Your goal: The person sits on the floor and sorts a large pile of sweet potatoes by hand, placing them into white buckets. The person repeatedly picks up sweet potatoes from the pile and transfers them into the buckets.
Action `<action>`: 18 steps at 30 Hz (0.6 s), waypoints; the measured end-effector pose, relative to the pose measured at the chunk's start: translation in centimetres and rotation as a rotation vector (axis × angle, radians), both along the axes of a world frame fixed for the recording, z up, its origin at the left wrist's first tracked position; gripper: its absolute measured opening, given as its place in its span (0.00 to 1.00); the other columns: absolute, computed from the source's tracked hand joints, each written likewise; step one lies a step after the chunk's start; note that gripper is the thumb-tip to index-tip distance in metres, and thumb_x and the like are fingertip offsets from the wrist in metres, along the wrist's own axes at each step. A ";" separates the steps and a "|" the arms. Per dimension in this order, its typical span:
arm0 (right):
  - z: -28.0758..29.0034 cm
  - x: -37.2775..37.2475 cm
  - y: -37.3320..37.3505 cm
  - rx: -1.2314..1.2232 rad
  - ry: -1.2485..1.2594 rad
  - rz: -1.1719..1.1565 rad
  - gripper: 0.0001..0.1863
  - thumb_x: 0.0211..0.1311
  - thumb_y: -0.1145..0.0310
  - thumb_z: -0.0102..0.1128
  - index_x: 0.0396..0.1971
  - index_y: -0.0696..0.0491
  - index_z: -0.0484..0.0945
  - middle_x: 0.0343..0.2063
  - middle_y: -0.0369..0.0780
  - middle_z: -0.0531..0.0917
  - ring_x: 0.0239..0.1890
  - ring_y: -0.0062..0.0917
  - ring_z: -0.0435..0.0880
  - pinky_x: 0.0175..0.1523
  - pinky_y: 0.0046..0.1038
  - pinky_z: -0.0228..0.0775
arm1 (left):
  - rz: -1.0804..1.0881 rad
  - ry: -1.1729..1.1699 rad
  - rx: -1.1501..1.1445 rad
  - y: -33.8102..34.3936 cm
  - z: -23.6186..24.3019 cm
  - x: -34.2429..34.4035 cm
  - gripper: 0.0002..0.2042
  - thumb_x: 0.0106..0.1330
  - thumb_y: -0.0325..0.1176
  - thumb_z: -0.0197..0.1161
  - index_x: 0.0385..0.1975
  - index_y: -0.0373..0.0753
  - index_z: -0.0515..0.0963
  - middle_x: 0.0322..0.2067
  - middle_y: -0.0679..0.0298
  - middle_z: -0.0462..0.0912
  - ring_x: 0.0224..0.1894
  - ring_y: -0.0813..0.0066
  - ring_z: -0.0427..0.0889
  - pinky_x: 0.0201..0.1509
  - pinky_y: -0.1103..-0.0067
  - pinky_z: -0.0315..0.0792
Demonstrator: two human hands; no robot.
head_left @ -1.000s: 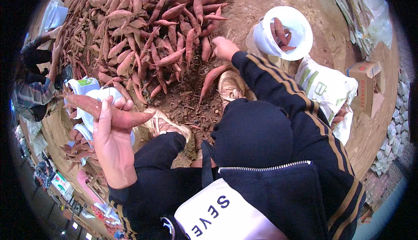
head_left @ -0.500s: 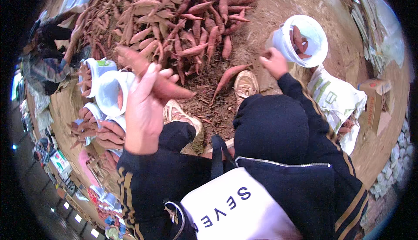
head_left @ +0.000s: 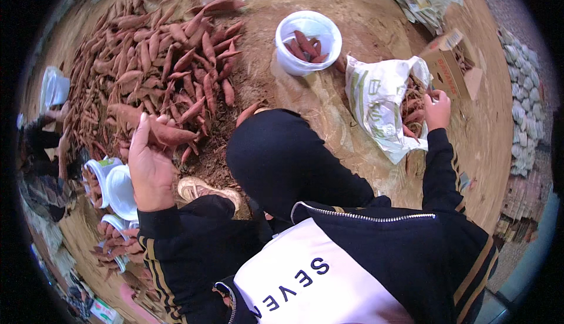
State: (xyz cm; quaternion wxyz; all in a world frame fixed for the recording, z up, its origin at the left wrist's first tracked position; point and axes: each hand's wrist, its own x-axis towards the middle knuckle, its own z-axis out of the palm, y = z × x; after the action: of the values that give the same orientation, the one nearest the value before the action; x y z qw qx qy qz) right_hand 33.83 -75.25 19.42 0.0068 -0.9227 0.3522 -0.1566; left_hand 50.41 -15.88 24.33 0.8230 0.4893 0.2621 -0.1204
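Note:
A large reddish sweet potato (head_left: 171,134) lies in my left hand (head_left: 153,168), the thumb and fingers closed around it, raised in front of the big sweet potato pile (head_left: 147,54). My right hand (head_left: 437,112) reaches far to the right, to the open mouth of a white plastic sack (head_left: 376,98). Its fingers are closed at the sack's edge, and a small dark bit shows near the fingertips; I cannot make out what they hold. Inside the sack lie small sweet potatoes (head_left: 413,109).
A white bucket (head_left: 284,56) with a few sweet potatoes stands ahead. Beyond the sack is an open cardboard box (head_left: 449,68). Filled white buckets (head_left: 120,192) crowd the left, near another person (head_left: 44,189). My shoe (head_left: 205,193) rests by the pile.
My right hand has gone from beside the white bucket to the sack's mouth at the right. My body and view have turned right; my left hand still holds the sweet potato.

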 end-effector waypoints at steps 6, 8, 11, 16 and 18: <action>-1.4 8.7 13.5 0.884 -0.410 0.429 0.14 0.54 0.65 0.60 0.37 0.59 0.76 0.36 0.43 0.78 0.36 0.29 0.78 0.43 0.28 0.70 | -0.011 -0.283 0.349 -1.5 1.0 0.1 0.10 0.64 0.34 0.59 0.40 0.37 0.72 0.34 0.64 0.78 0.33 0.75 0.78 0.39 0.78 0.74; 0.4 12.7 21.3 0.932 -0.193 0.808 0.14 0.59 0.69 0.57 0.44 0.57 0.75 0.39 0.39 0.78 0.39 0.20 0.78 0.43 0.22 0.71 | -0.137 -0.400 0.582 -2.8 1.1 0.0 0.10 0.63 0.33 0.60 0.40 0.36 0.72 0.32 0.66 0.78 0.32 0.80 0.76 0.38 0.82 0.71; 0.7 17.6 31.3 1.077 -0.233 1.273 0.23 0.58 0.60 0.60 0.50 0.56 0.71 0.39 0.39 0.78 0.38 0.20 0.77 0.40 0.22 0.72 | -0.344 -0.571 0.830 -4.3 1.0 0.0 0.10 0.61 0.26 0.59 0.42 0.33 0.73 0.35 0.69 0.77 0.35 0.85 0.72 0.41 0.86 0.66; 1.0 21.6 37.9 1.720 -0.116 1.355 0.13 0.60 0.71 0.56 0.44 0.59 0.72 0.35 0.34 0.78 0.33 0.12 0.74 0.35 0.17 0.70 | -0.493 -0.675 0.906 -5.5 -0.5 0.4 0.16 0.57 0.27 0.63 0.45 0.31 0.72 0.37 0.60 0.79 0.40 0.74 0.78 0.46 0.80 0.70; 1.9 21.2 36.7 1.672 -0.067 1.247 0.11 0.61 0.70 0.56 0.41 0.58 0.74 0.36 0.37 0.80 0.35 0.13 0.76 0.35 0.17 0.71 | -0.484 -0.697 1.223 -4.3 -1.0 0.7 0.21 0.55 0.29 0.65 0.49 0.30 0.70 0.43 0.52 0.78 0.47 0.65 0.76 0.53 0.76 0.67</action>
State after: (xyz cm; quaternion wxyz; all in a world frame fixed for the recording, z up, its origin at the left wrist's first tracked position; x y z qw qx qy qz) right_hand 55.06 -38.51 21.33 0.7328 -0.6372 -0.1912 0.1428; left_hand 51.10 -20.13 23.28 0.3896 0.9139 -0.1093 0.0312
